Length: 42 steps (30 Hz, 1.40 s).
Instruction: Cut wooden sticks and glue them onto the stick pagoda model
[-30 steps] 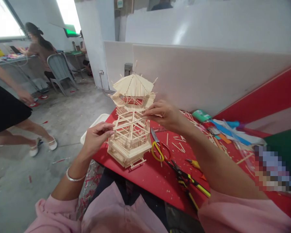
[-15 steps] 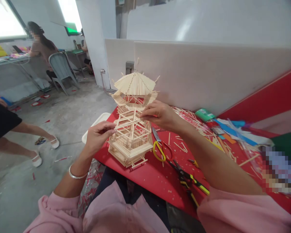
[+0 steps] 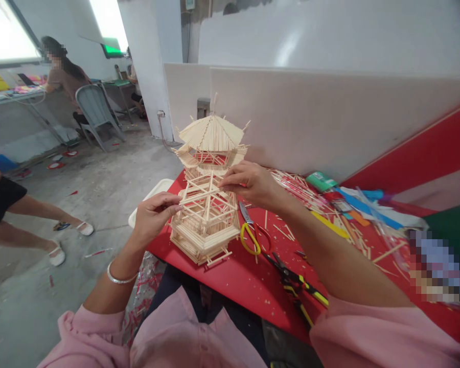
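Both hands (image 3: 155, 214) (image 3: 249, 183) pinch a spindly, tiered matchstick pagoda (image 3: 208, 189).

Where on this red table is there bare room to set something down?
Bare red table lies between the stick pagoda model and the black-and-yellow pliers, toward the near edge. Right of the yellow-handled scissors, loose sticks and paper scraps crowd it.

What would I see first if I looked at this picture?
First, the little stick tower with its pointed roof, standing at the near corner of the red table. The left hand touches its left side and the right hand pinches at its middle level. Just right of it lie yellow scissors and pliers, with loose sticks scattered beyond.
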Each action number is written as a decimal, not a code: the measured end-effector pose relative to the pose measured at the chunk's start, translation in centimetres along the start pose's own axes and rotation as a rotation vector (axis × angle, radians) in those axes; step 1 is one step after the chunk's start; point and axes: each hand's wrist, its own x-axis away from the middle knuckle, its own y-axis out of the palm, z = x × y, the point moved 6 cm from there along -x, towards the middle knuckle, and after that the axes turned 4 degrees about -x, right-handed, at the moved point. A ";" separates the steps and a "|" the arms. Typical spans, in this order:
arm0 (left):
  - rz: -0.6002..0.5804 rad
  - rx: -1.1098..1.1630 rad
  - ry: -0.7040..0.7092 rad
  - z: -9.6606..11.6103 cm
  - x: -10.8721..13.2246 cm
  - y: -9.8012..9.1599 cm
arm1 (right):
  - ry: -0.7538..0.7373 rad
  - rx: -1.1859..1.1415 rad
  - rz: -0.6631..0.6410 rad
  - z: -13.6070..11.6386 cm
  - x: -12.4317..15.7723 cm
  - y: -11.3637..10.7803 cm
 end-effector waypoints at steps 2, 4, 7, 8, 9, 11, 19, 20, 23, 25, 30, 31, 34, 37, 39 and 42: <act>-0.004 -0.012 -0.003 0.1 0.0 0.0 | -0.001 0.041 -0.004 -0.2 0.0 -0.1; -0.007 -0.015 0.005 0.3 -0.1 0.0 | 0.000 0.085 -0.011 -0.2 -0.1 -0.1; -0.016 -0.001 0.014 0.4 -0.1 0.1 | -0.006 0.132 -0.033 -0.5 -0.3 -0.2; -0.019 0.003 0.017 0.4 -0.1 0.1 | -0.010 0.150 -0.046 -0.6 -0.3 -0.1; -0.024 0.006 0.021 0.5 -0.1 0.1 | -0.014 0.170 -0.061 -0.8 -0.4 -0.1; -0.032 0.008 0.032 0.5 0.0 -0.1 | -0.021 0.207 -0.084 -1.1 -0.4 0.0; 0.170 -0.129 0.119 2.1 -0.2 -3.7 | 0.017 0.237 -0.056 -2.7 -0.2 -0.9; 0.187 -0.160 0.129 2.8 -0.5 -4.1 | 0.034 0.237 -0.070 -3.2 -0.1 -1.0; 0.125 -0.222 0.100 5.4 -1.6 -4.2 | 0.123 0.217 -0.112 -4.6 0.2 -1.5; -0.030 -0.186 0.000 6.8 -2.3 -3.0 | 0.202 0.186 -0.078 -5.5 0.5 -2.1; -0.326 0.072 -0.308 7.6 -2.1 1.7 | 0.294 0.077 0.202 -8.1 1.3 -2.8; -0.329 0.131 -0.343 7.6 -1.9 2.5 | 0.304 0.088 0.253 -8.6 1.5 -2.6; -0.276 0.287 -0.429 7.2 -1.4 4.1 | 0.305 0.222 0.365 -10.0 2.1 -1.1; -0.215 0.371 -0.463 7.2 -0.8 4.7 | 0.257 0.380 0.418 -11.4 2.3 0.3; -0.191 0.381 -0.462 7.5 -0.6 4.6 | 0.256 0.453 0.450 -11.9 2.4 0.6; -0.166 0.355 -0.470 7.5 -0.5 4.4 | 0.285 0.471 0.488 -12.1 2.8 0.5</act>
